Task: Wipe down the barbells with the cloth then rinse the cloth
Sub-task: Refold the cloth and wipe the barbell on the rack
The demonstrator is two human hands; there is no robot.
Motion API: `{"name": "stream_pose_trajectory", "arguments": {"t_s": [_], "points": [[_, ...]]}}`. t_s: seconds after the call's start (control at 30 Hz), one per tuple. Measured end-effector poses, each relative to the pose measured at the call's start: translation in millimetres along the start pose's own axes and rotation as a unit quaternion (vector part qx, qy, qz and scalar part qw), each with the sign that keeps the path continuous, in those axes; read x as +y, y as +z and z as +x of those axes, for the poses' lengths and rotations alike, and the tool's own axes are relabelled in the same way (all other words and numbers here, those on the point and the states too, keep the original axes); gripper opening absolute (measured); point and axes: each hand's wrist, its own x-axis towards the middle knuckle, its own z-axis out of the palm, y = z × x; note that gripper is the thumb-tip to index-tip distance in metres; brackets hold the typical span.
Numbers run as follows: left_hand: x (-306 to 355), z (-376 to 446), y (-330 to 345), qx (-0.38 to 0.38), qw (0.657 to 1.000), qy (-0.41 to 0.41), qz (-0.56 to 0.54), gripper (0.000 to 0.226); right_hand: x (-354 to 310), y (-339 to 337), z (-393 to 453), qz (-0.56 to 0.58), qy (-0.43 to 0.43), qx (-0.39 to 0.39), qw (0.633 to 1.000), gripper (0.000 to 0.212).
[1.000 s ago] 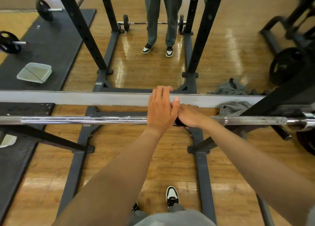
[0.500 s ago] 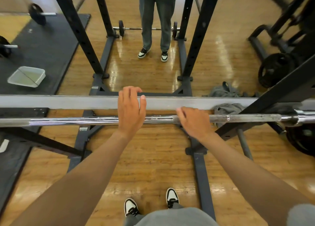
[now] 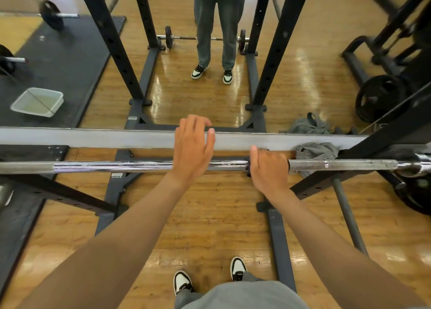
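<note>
Wooden gym floor [image 3: 210, 215] under the racked barbell [image 3: 116, 166]; left hand [image 3: 192, 150] rests loose-fingered, right hand [image 3: 268, 169] clamps a dark cloth [image 3: 248, 167] round it

A long chrome barbell [image 3: 144, 166] lies level across the rack; a dark cloth [image 3: 247, 169] is wrapped round its middle.

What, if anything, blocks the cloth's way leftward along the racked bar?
The left hand, fingers straight, rests over the chrome steel barbell just left of the right hand, which grips a dark cloth round the bar. Beyond it, nothing visible blocks the shaft.
</note>
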Motion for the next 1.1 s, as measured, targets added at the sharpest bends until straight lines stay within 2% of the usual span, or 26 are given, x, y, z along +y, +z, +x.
{"name": "stream_pose_trajectory", "arguments": {"t_s": [0.03,0.07,0.13,0.17,0.2,0.27,0.33,0.4,0.43,0.5,0.53,0.57,0.67,0.73,0.87,1.0,1.1], "points": [[10.1,0.4,4.3,-0.018,1.0,0.017,-0.01,0.018,-12.3,-0.8,1.5,0.015,0.038,-0.002,0.999,0.041],[20.5,0.7,8.7,-0.031,0.999,0.03,-0.021,0.018,-30.1,0.8,4.8,0.023,0.039,-0.008,0.999,0.037],[36.6,1.1,17.8,-0.043,0.997,0.024,-0.051,0.017,-70.6,2.2,5.5,0.03,-0.007,-0.065,0.997,0.019],[43.4,1.0,21.4,-0.039,0.997,0.005,-0.072,0.017,-80.6,4.6,7.5,0.073,-0.027,-0.093,0.993,0.011],[49.6,2.1,22.8,-0.03,0.995,-0.023,-0.095,0.016,-82.2,1.6,12.1,0.128,-0.043,-0.129,0.982,0.013],[58.3,7.2,23.4,-0.004,0.984,-0.093,-0.154,0.016,-67.4,-17.8,19.4,0.301,-0.025,-0.193,0.934,0.013],[67.0,11.2,24.3,0.001,0.972,-0.131,-0.196,0.018,-37.9,-31.8,22.6,0.425,0.019,-0.144,0.894,0.031],[69.7,7.5,31.4,-0.045,0.982,-0.112,-0.146,0.019,-1.3,-32.1,31.7,0.396,0.047,-0.057,0.915,0.046],[65.2,0.9,39.3,-0.085,0.99,-0.085,-0.066,0.021,17.9,-25.6,36.2,0.343,0.053,-0.036,0.937,0.051],[55.7,-19.1,55.6,-0.171,0.977,-0.02,0.127,0.033,43.1,-12.3,39.0,0.192,0.053,-0.055,0.978,0.059],[54.1,-25.5,59.9,-0.206,0.96,0.004,0.192,0.043,47.6,-7.5,37.4,0.135,0.057,-0.068,0.987,0.061],[54.3,-28.2,63.5,-0.226,0.951,0.011,0.212,0.05,48.5,-3.6,35.0,0.108,0.065,-0.067,0.99,0.062],[46.0,-28.3,62.9,-0.203,0.952,0.046,0.224,0.05,48.3,-1.7,32.6,0.096,0.067,-0.019,0.993,0.058],[23.4,-35.0,44.8,-0.184,0.948,0.081,0.246,0.047,53.1,0.5,34.6,0.115,0.057,-0.047,0.991,0.055],[-5.6,-40.4,9.8,-0.172,0.94,0.031,0.293,0.046,70.1,0.8,42.8,0.168,-0.008,-0.125,0.978,0.057],[41.2,-41.3,56.6,-0.155,0.951,0.048,0.262,0.037,102.9,-3.3,45.6,0.046,-0.039,-0.034,0.998,0.066],[88.1,-37.2,97.8,-0.154,0.96,0.041,0.23,0.037,106.7,4.6,41.6,0.064,-0.002,-0.041,0.997,0.069]]}}
